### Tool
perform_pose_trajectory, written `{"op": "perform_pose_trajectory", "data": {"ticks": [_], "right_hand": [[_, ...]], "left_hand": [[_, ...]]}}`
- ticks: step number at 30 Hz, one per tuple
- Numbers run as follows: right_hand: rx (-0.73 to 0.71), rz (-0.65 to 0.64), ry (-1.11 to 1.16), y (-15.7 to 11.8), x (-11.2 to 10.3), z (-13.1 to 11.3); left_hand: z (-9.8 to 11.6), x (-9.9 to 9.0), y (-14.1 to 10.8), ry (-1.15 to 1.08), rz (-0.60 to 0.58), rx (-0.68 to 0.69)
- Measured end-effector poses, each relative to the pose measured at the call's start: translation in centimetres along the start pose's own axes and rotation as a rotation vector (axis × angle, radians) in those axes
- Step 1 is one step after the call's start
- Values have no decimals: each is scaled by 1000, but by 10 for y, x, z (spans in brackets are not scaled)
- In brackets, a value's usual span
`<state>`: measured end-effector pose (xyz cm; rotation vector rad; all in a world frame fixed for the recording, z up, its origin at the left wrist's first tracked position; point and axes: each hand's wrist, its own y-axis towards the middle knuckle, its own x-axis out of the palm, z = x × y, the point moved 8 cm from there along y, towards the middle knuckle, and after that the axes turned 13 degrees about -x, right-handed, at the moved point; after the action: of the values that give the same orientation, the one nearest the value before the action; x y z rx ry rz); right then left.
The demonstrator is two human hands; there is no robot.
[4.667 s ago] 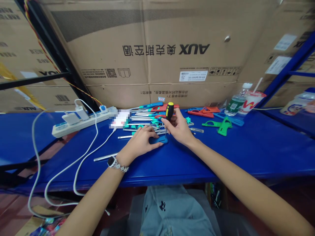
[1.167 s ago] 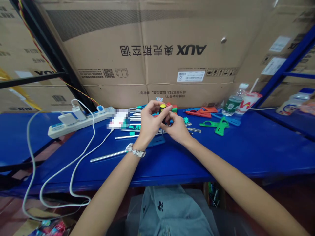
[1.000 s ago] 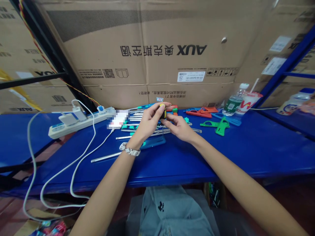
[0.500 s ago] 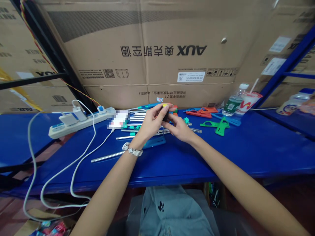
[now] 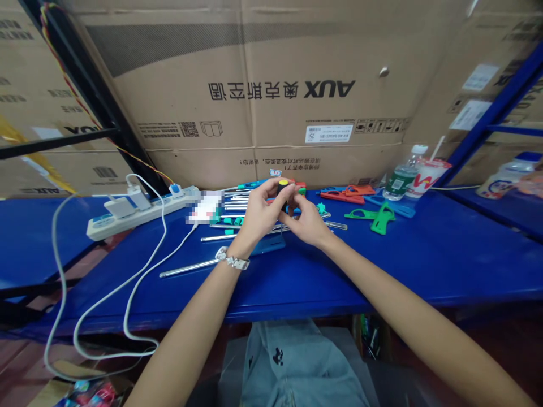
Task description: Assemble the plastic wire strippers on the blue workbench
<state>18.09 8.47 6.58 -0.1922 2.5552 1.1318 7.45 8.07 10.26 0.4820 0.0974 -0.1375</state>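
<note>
Between my two hands a screwdriver (image 5: 283,183) stands upright, with a yellow-topped black handle and a thin shaft pointing down. My left hand (image 5: 262,213) is closed around the handle. The fingers of my right hand (image 5: 307,224) pinch in from the other side, low on the handle. Beneath them lies a flat blue plastic piece (image 5: 271,244), partly covered by my left wrist; a metal rod (image 5: 190,268) sticks out to its left. Whether the screwdriver's tip touches the blue piece, I cannot make out. Several more metal rods (image 5: 237,198) and small green plastic parts (image 5: 229,221) lie behind my hands.
Green plastic clips (image 5: 383,219) and red ones (image 5: 343,196) lie to the right, near a water bottle (image 5: 401,175) and a paper cup (image 5: 427,178). A power strip (image 5: 102,228) with white cables (image 5: 162,220) sits left. Cardboard (image 5: 275,45) walls the back of the blue table (image 5: 382,271).
My right hand's fingers have shifted slightly around the handle. The screwdriver's yellow end shows a little more upright. Both hands stay in nearly the same place.
</note>
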Motion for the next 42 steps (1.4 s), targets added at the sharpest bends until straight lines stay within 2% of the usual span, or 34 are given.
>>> {"op": "perform_pose_trajectory", "data": {"ticks": [3, 5, 7, 10, 12, 16, 21, 28, 32, 35, 36, 38, 40, 42], "right_hand": [[-71, -115, 146, 3, 2, -9], [-81, -116, 126, 5, -2, -8], [-71, -82, 75, 6, -5, -3], [-29, -39, 49, 5, -3, 7], [-4, 1, 20, 2, -2, 10], [-11, 48, -29, 0, -4, 0], [-65, -174, 201, 4, 6, -14], [-37, -148, 85, 8, -2, 0], [-60, -106, 148, 6, 1, 0], [53, -132, 296, 1, 15, 3], [105, -152, 350, -1, 21, 4], [183, -177, 421, -5, 32, 6], [208, -173, 437, -7, 35, 6], [198, -158, 434, -8, 34, 6]], "left_hand": [[0, 2, 2, 55, -127, -2], [-2, 3, 2, 42, -156, -11], [-3, 2, 2, 26, -78, -7], [0, -5, -2, -5, 143, 23], [2, -6, -5, -27, 196, 28], [5, 1, -6, 18, 50, 11], [4, 3, -7, 51, -111, 6], [-5, 6, -4, 86, -122, 15], [-13, -13, -11, 168, 0, -5], [-25, -31, -24, 264, 44, -38], [-29, -34, -29, 327, 18, -37], [-39, -29, -40, 460, -109, -34], [-48, -21, -51, 563, -244, -23], [-55, -15, -58, 625, -322, -26]]}}
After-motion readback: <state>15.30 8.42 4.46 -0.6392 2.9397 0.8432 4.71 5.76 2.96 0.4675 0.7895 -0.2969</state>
